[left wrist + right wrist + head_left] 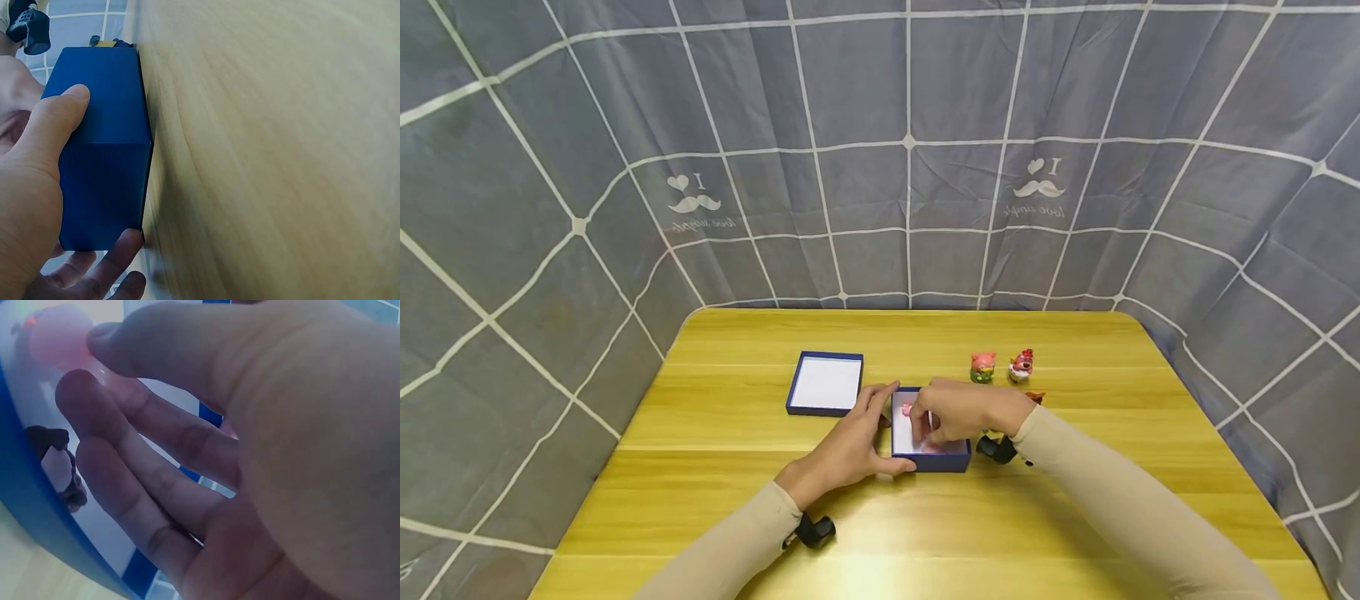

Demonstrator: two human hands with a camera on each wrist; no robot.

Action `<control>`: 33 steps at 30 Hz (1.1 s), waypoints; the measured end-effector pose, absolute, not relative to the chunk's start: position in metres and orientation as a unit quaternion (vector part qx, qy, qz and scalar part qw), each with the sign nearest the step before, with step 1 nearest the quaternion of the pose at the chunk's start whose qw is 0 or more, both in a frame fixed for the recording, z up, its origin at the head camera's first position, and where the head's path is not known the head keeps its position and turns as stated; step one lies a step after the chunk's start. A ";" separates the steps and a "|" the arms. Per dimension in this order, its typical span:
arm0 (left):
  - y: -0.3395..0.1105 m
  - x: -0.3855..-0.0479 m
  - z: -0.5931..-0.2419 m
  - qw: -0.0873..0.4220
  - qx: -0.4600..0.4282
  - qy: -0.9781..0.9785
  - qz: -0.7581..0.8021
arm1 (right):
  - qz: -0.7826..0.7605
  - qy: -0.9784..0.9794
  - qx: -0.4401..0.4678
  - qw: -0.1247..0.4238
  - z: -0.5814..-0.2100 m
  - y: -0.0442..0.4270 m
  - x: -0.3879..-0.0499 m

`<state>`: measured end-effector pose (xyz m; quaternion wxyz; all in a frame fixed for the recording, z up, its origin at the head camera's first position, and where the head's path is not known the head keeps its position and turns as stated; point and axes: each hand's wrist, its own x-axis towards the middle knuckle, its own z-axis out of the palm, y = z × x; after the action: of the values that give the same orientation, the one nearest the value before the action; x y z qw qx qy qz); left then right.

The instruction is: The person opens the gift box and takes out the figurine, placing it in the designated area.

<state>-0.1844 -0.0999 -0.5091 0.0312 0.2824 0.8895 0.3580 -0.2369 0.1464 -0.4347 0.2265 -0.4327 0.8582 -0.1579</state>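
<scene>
Fingers of our R hand are pinching a blurred pink obj. inside the blue box; our L hand is gripping the box's side. Beyond, on the counter, a pink-and-green fig. and a red-and-white fig. are standing near each other; our R wrist is blocking most of a red-orange item. One shallow blue tray w/ white inside is lying nearby. We're also seeing a small pink piece & a dark brown one in the box.

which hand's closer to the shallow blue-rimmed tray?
Left. The left hand is just off the shallow tray's near right side, holding the deeper blue box. The right hand is farther to the right, reaching into that box.
</scene>
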 end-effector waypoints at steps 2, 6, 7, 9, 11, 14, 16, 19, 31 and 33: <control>-0.100 -0.184 -0.509 0.031 0.283 0.889 0.359 | -0.152 0.859 -0.438 0.218 -0.437 0.144 -0.238; -0.100 -0.184 -0.510 0.031 0.283 0.891 0.355 | -0.148 0.859 -0.449 0.196 -0.441 0.141 -0.242; -0.100 -0.185 -0.509 0.030 0.284 0.891 0.353 | -0.149 0.859 -0.451 0.190 -0.441 0.141 -0.242; -0.099 -0.185 -0.509 0.028 0.287 0.891 0.352 | -0.156 0.860 -0.451 0.181 -0.443 0.141 -0.244; -0.099 -0.186 -0.509 0.025 0.289 0.891 0.350 | -0.161 0.859 -0.455 0.172 -0.443 0.141 -0.245; -0.098 -0.186 -0.509 0.024 0.291 0.890 0.350 | -0.168 0.855 -0.462 0.164 -0.444 0.140 -0.247; -0.098 -0.186 -0.509 0.025 0.290 0.891 0.350 | -0.170 0.854 -0.464 0.164 -0.443 0.140 -0.249; -0.098 -0.187 -0.509 0.024 0.290 0.890 0.350 | -0.170 0.855 -0.459 0.171 -0.443 0.139 -0.249; -0.097 -0.186 -0.507 0.027 0.288 0.889 0.355 | -0.173 0.860 -0.443 0.186 -0.447 0.140 -0.248; -0.097 -0.185 -0.508 0.027 0.288 0.889 0.356 | -0.176 0.860 -0.443 0.185 -0.446 0.140 -0.247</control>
<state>-0.1851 -0.0975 -0.5075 0.0270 0.2881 0.8885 0.3561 -0.2471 0.1401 -0.4463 0.1846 -0.4431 0.8595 -0.1756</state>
